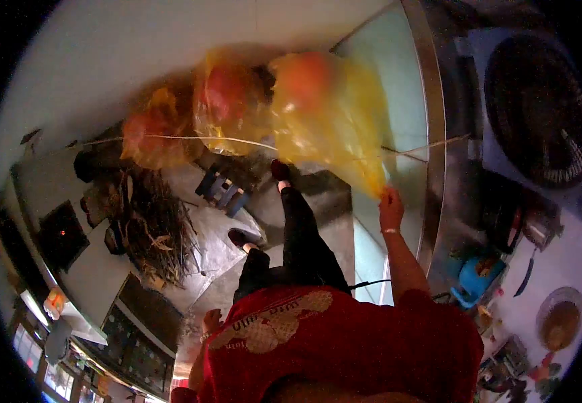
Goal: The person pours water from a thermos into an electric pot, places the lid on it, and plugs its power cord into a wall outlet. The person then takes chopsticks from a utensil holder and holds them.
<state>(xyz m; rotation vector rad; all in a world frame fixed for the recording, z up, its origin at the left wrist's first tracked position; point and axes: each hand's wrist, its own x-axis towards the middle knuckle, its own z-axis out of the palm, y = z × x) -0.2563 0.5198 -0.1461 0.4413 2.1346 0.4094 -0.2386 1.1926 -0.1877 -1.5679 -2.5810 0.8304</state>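
Note:
My right hand (390,209) is closed around the lower corner of a large yellow translucent plastic bag (365,121). Something orange-red shows inside the top of that bag. To its left are two more yellow bags, a middle one (220,101) and a left one (157,134), both with reddish contents that I cannot make out. A thin pale cord (237,140) runs across in front of the bags. Low beside my body on the left is my left hand (212,321), small and dim, its fingers not clear enough to read.
A pile of dry sticks (153,228) and a dark slatted object (222,189) lie on the floor left of my feet. At right, a counter holds a large round dark basket or pan (536,111), a blue container (479,279) and a round bowl (559,319).

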